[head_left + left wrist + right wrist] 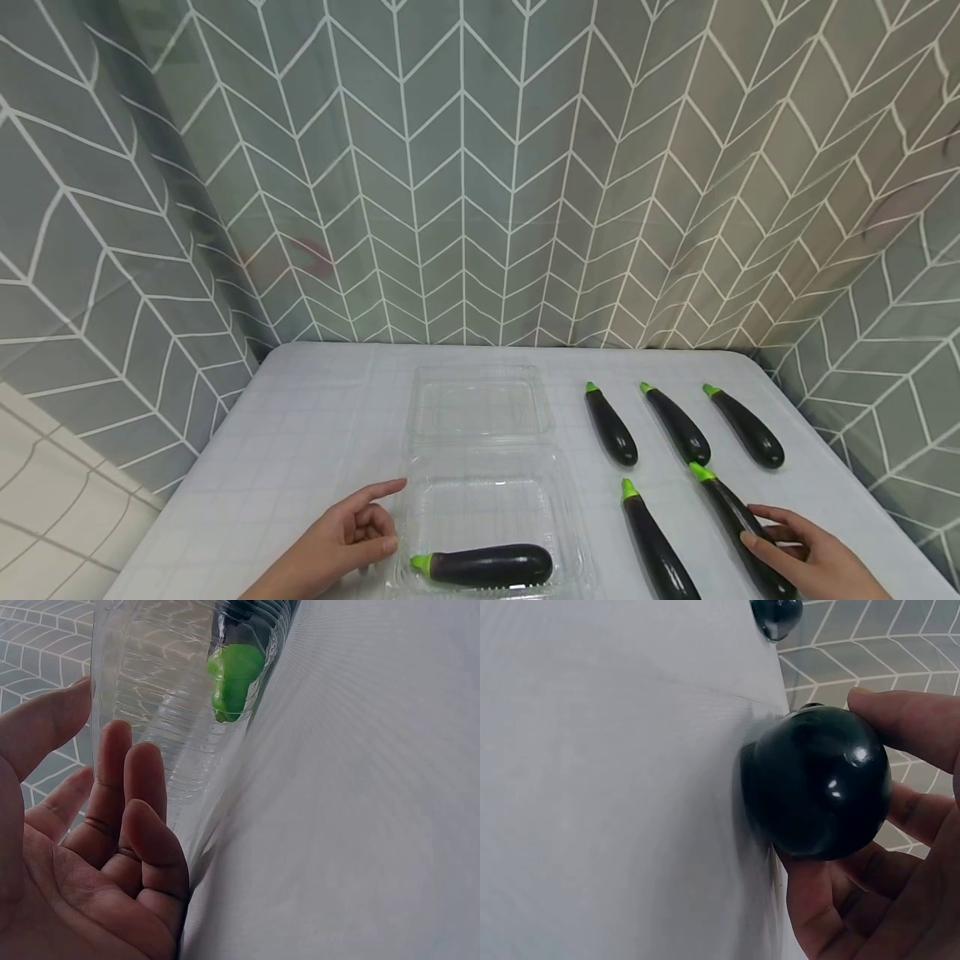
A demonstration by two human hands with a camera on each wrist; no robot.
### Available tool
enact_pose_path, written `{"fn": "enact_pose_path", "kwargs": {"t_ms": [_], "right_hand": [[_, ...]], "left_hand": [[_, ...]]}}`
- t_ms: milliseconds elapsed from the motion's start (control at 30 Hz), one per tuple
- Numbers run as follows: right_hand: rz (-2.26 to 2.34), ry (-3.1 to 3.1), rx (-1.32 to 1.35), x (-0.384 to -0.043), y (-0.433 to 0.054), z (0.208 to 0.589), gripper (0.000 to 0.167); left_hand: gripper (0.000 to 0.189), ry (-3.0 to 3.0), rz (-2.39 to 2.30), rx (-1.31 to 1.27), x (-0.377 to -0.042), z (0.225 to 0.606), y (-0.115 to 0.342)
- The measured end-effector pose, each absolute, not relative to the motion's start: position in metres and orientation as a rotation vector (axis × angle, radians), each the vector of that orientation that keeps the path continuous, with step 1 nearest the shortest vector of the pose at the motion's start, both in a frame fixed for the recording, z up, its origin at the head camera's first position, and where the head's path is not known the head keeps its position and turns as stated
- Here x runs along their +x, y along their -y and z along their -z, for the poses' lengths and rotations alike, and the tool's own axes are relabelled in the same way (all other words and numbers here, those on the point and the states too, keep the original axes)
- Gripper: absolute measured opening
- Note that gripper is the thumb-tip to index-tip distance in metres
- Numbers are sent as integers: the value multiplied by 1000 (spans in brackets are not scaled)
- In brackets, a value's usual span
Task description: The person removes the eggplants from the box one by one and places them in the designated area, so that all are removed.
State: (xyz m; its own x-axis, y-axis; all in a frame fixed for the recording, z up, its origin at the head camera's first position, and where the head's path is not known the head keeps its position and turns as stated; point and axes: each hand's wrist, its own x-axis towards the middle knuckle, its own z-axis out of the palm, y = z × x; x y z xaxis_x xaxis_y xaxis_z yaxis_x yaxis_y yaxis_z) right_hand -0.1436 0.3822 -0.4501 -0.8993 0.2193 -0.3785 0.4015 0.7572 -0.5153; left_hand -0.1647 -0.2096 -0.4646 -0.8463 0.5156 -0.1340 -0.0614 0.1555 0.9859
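Note:
In the head view my right hand (813, 554) has its thumb and fingers around an eggplant (738, 521) at the front right. The right wrist view shows that eggplant's rounded dark end (817, 784) between thumb and fingers, close to the white cloth. My left hand (348, 533) is at the left edge of an open clear plastic clamshell container (487, 500). Its index finger points toward the rim, while the other fingers bend loosely around nothing. Inside the container's near half lies another eggplant (491, 565), its green stem (236, 679) toward my left hand.
Beside the held eggplant lies another eggplant (656, 546). Three more form a back row: a left one (611, 425), a middle one (677, 425) and a right one (746, 429). The container's lid (480, 404) lies folded back. A patterned curtain (480, 167) hangs behind the white table (322, 408).

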Motion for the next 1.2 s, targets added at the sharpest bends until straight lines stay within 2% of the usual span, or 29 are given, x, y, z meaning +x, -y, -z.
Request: {"fn": "enact_pose_path", "kwargs": {"t_ms": [1200], "right_hand": [[745,-2683,456,-136,-379,448,96]], "left_hand": [[65,-1988,-1741,473,-164,463,210]]}}
